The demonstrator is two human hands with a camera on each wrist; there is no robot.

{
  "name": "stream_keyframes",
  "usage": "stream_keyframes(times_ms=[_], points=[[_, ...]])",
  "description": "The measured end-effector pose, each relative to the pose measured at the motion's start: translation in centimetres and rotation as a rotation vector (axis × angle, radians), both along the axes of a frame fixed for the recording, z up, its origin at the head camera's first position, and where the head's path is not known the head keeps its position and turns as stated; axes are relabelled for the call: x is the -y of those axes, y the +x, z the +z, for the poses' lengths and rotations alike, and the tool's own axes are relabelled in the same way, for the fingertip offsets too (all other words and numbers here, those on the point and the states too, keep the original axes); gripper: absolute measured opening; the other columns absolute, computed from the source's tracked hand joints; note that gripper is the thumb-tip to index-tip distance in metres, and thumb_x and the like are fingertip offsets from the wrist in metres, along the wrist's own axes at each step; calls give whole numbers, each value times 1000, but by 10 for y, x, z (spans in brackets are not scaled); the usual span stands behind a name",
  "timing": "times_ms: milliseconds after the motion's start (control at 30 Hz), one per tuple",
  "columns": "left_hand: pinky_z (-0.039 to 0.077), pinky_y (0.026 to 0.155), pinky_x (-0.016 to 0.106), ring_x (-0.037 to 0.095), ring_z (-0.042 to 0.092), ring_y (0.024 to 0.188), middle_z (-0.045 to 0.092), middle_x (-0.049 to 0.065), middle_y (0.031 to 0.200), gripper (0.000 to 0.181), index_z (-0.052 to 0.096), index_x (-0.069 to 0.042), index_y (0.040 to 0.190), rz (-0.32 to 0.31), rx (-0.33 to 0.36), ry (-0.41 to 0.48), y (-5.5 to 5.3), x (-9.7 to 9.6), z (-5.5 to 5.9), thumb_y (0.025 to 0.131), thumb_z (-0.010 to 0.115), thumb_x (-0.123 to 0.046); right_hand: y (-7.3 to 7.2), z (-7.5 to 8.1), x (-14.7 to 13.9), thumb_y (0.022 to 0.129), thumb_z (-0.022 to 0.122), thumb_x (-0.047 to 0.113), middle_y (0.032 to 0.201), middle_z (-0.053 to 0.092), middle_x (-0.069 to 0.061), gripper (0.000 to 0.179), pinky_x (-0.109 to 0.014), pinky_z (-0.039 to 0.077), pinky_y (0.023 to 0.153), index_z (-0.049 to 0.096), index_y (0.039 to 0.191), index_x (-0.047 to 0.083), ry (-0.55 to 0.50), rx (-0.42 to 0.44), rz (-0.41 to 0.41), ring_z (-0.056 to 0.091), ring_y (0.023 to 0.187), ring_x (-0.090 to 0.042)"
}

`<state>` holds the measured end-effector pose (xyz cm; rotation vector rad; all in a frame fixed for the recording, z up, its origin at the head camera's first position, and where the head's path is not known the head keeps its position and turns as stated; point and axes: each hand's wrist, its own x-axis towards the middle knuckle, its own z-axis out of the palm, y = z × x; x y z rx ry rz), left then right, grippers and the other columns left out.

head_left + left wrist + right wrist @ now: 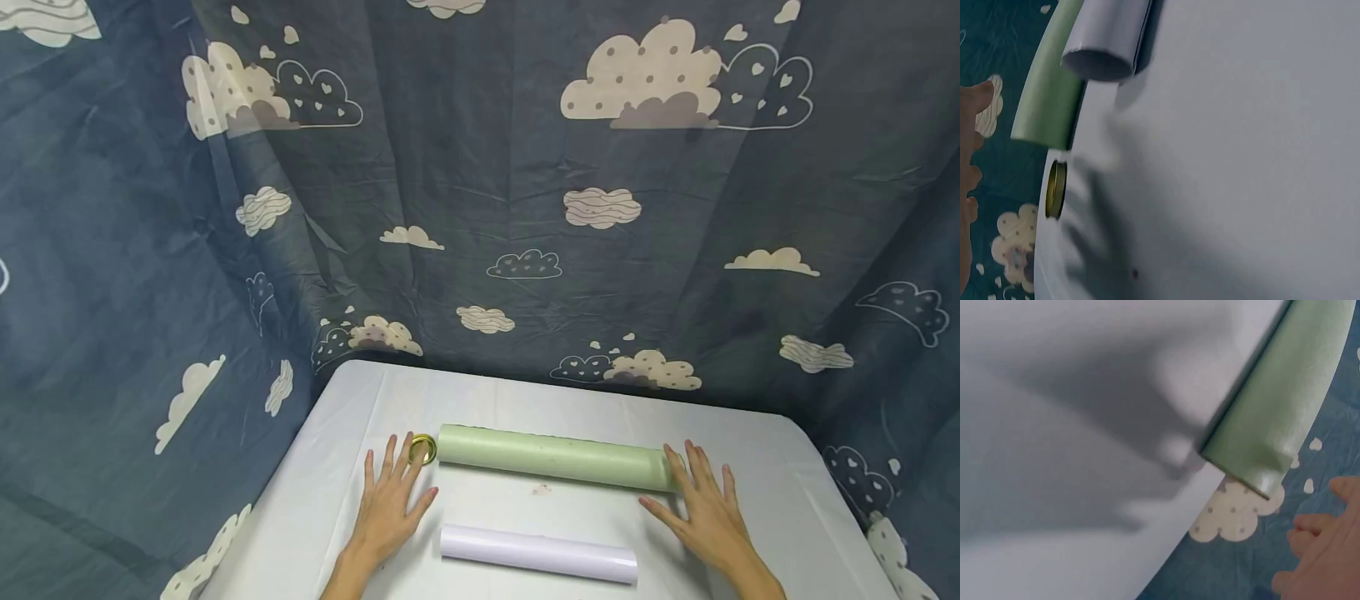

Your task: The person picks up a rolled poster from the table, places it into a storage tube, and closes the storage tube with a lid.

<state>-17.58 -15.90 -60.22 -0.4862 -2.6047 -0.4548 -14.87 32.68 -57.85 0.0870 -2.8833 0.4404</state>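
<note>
A long pale green roll (pixel 555 457) lies across the table, with a shorter lilac roll (pixel 538 554) nearer the front. By the green roll's left end is a small gold ring (pixel 432 450), its band (pixel 1061 190) standing out in the left wrist view. My left hand (pixel 385 510) is spread, fingers extended, and its fingertips overlap the ring in the head view. With fingers spread too, my right hand (pixel 703 515) is over the green roll's right end, casting a shadow on the table. Neither hand grips anything. The lilac roll's hollow end (pixel 1100 65) faces the left wrist camera.
A white cloth covers the table (pixel 600 517), whose far corners are rounded. Dark blue curtains (pixel 465 167) with cloud prints hang behind it and along both sides. A faint reddish mark (pixel 542 490) shows on the cloth between the rolls.
</note>
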Motion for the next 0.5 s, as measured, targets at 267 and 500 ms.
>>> stream_keyframes(times_ms=[267,500], points=[[-27,125,43,47,36,150,36,16,167,68,44,-14,157,-119,-9,-63,11,-32,-4,101,55,-51,-10,2,17,89,70,61,164,25,-35,96,-58,-20,126,33,160,7,-8,-32,63,6,161,-43],[-28,125,43,45,38,150,41,18,164,68,43,-12,158,-219,-33,-100,21,-56,-9,103,53,-51,-20,6,28,88,70,63,163,29,-34,95,-67,-2,127,38,159,9,-7,-38,113,24,154,-49]])
